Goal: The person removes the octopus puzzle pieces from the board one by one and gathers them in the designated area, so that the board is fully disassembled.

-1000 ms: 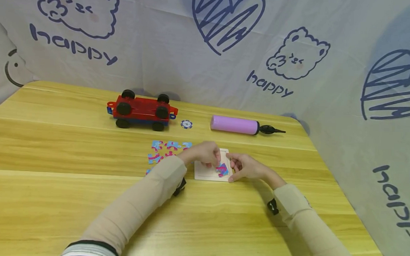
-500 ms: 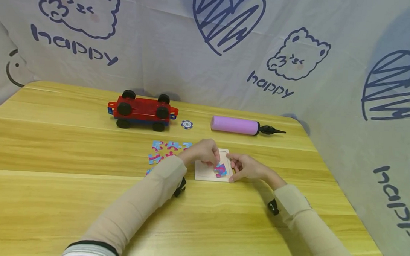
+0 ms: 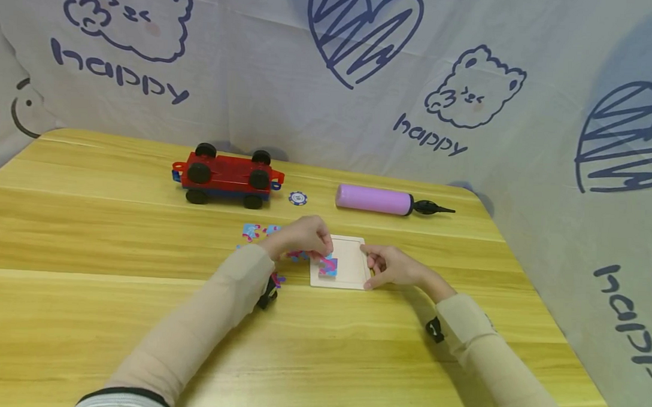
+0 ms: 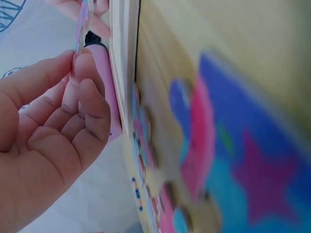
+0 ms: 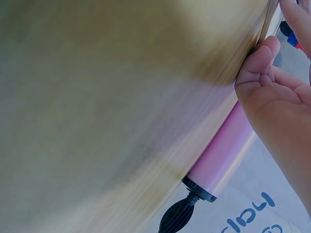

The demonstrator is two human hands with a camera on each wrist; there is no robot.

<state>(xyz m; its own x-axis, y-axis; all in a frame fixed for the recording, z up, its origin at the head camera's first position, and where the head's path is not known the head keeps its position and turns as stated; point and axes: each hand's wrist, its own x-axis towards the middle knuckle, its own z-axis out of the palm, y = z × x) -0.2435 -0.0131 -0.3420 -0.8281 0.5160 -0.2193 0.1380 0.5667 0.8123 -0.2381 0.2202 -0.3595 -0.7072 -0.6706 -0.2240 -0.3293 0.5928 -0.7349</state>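
Observation:
My left hand (image 3: 306,234) pinches a jigsaw puzzle piece (image 3: 328,267) between thumb and fingertips, over the left part of a pale wooden puzzle tray (image 3: 351,261). The piece is pink, blue and purple, and stands tilted up on edge in the left wrist view. At the tray's right side, my right hand (image 3: 393,266) grips the edge, thumb near the front corner and index finger higher up. Several loose puzzle pieces (image 3: 251,231) lie left of the tray, partly hidden by the left hand and sleeve. One blue piece with a purple star (image 4: 243,160) looms close in the left wrist view.
Behind the pieces lie a red and blue toy vehicle base (image 3: 227,173) with black wheels, a poker chip (image 3: 298,198) and a purple hand pump (image 3: 374,199) with a black nozzle. A printed white cloth (image 3: 266,75) hangs along the table's back edge.
My left hand has moved left with the puzzle piece, from the tray's right part to its left part. The right hand stays at the tray's right edge.

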